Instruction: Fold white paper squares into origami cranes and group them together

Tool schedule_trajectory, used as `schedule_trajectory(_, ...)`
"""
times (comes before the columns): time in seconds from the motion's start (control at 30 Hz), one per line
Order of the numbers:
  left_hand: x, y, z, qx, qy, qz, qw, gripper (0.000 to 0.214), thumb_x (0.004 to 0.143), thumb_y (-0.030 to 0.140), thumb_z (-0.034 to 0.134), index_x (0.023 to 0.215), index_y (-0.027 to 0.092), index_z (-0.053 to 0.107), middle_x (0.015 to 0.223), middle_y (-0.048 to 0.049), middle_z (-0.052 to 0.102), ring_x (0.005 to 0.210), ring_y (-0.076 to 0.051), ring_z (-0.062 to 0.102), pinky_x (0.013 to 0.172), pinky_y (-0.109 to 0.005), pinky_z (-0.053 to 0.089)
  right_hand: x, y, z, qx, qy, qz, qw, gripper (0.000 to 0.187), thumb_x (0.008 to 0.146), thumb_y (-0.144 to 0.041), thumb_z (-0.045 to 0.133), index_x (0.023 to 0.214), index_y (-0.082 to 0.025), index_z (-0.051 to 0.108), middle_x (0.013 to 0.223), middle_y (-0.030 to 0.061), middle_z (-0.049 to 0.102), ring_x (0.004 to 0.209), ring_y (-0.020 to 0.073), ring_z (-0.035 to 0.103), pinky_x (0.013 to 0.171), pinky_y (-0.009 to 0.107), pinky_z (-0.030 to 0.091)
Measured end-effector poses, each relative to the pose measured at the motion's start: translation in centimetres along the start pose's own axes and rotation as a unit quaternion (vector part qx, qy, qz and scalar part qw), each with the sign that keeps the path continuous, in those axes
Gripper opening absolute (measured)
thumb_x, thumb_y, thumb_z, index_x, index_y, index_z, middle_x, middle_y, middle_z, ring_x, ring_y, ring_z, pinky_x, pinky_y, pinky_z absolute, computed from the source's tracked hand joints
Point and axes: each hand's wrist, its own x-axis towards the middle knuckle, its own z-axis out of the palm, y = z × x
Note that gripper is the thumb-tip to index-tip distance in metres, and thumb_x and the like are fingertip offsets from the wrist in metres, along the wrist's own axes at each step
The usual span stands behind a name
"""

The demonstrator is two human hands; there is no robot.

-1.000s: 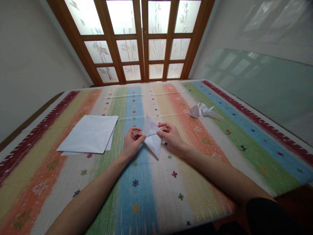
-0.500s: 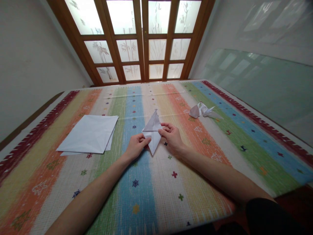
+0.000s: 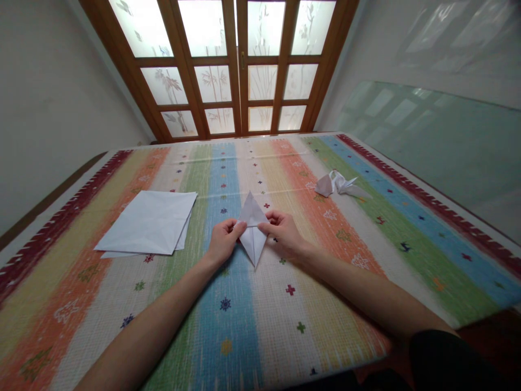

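A white sheet of folded paper, shaped like a long diamond, is held between my two hands over the table. A crease runs across its middle, and another line runs down its lower half. My left hand pinches the left corner, thumb on top. At the right corner, my right hand grips the paper with the thumb on its face and the fingers curled behind. The diamond's points face away from me and toward me.
A stack of white paper sheets lies on the left of the striped tablecloth. Folded white paper pieces, one with pointed ends, rest at the right. Behind the table stand wooden doors with frosted panes. A glass panel leans along the right wall.
The folded paper has turned upright and come slightly toward me. Its upper point no longer tilts right, and both my thumbs now lie at its side corners.
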Motion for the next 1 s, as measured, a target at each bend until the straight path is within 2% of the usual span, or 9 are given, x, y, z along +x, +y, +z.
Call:
schedule_trajectory(0.2,-0.1,-0.5,0.1,0.001,-0.003,-0.001,1.000,0.034,0.075,0.048,0.062,0.064,0.015,0.063,0.054,0.0021,0.056,0.050,-0.011,0.048,0.051,-0.022,0.038,-0.1,-0.1,-0.1,-0.003,0.008,-0.004,1.000,0.018,0.056,-0.024,0.075,0.070,-0.018,0.064,0.061,-0.0020,0.064,0.054,0.0109,0.056,0.051,0.023,0.042)
schedule_trajectory(0.33,0.1,-1.0,-0.1,-0.009,-0.008,-0.003,1.000,0.034,0.077,0.047,0.061,0.068,0.015,0.065,0.058,0.0011,0.060,0.053,-0.012,0.051,0.055,-0.024,0.041,0.7,0.4,-0.9,-0.005,-0.026,-0.002,1.000,0.022,0.059,-0.029,0.076,0.075,-0.018,0.066,0.064,-0.0009,0.065,0.056,0.0113,0.057,0.053,0.024,0.043)
schedule_trajectory(0.43,0.0,-1.0,-0.2,0.013,-0.008,0.032,0.999,0.033,0.083,0.045,0.057,0.070,0.015,0.065,0.061,0.0004,0.062,0.056,-0.013,0.054,0.057,-0.024,0.043,1.2,0.5,-1.7,-0.038,-0.059,-0.027,0.997,0.025,0.065,-0.035,0.075,0.081,-0.018,0.067,0.068,0.0003,0.066,0.059,0.0128,0.059,0.055,0.026,0.046)
schedule_trajectory(0.5,-0.2,-0.5,-0.3,0.053,0.006,0.095,0.994,0.029,0.087,0.039,0.054,0.077,0.016,0.068,0.068,-0.0011,0.067,0.062,-0.014,0.058,0.061,-0.026,0.046,1.2,0.0,-2.0,-0.090,-0.061,-0.093,0.990,0.021,0.071,-0.035,0.072,0.084,-0.019,0.068,0.075,0.0022,0.068,0.065,0.0147,0.063,0.061,0.028,0.049)
schedule_trajectory(0.6,-0.4,0.2,-0.7,0.142,0.058,0.268,0.951,0.018,0.090,0.029,0.054,0.091,0.020,0.070,0.087,-0.0037,0.072,0.081,-0.017,0.064,0.077,-0.031,0.049,0.8,-1.3,-2.5,-0.202,-0.037,-0.264,0.942,0.009,0.081,-0.028,0.065,0.084,-0.022,0.070,0.083,0.0038,0.071,0.079,0.0177,0.067,0.075,0.034,0.052)
schedule_trajectory(0.67,-0.4,0.4,-1.2,0.219,0.080,0.386,0.893,0.015,0.090,0.024,0.056,0.092,0.023,0.071,0.096,-0.0045,0.072,0.092,-0.018,0.063,0.086,-0.036,0.047,0.6,-2.0,-2.8,-0.271,-0.041,-0.383,0.882,0.009,0.085,-0.023,0.061,0.083,-0.023,0.070,0.087,0.0040,0.073,0.087,0.0189,0.067,0.083,0.037,0.051)
schedule_trajectory(0.73,-0.2,0.2,-1.9,0.306,0.085,0.432,0.844,0.017,0.090,0.020,0.056,0.093,0.026,0.072,0.103,-0.0051,0.070,0.096,-0.019,0.060,0.088,-0.038,0.046,0.7,-2.1,-3.3,-0.337,-0.057,-0.453,0.824,0.014,0.087,-0.019,0.059,0.082,-0.024,0.071,0.090,0.0040,0.073,0.090,0.0188,0.066,0.084,0.038,0.050)
schedule_trajectory(0.87,0.6,-1.1,-2.8,0.457,0.010,0.408,0.790,0.021,0.088,0.014,0.055,0.095,0.025,0.073,0.103,-0.0069,0.069,0.099,-0.024,0.056,0.086,-0.041,0.045,1.6,-0.7,-4.2,-0.457,-0.100,-0.443,0.765,0.016,0.086,-0.013,0.058,0.085,-0.021,0.072,0.095,0.0067,0.073,0.093,0.0204,0.063,0.084,0.038,0.050)
schedule_trajectory(1.0,0.8,-1.7,-2.6,0.491,-0.075,0.370,0.785,0.017,0.087,0.015,0.057,0.089,0.021,0.073,0.095,-0.0061,0.070,0.096,-0.025,0.056,0.086,-0.041,0.044,1.9,0.4,-4.4,-0.545,-0.161,-0.345,0.747,0.021,0.081,-0.006,0.057,0.085,-0.019,0.073,0.096,0.0060,0.073,0.093,0.0210,0.062,0.089,0.039,0.046)
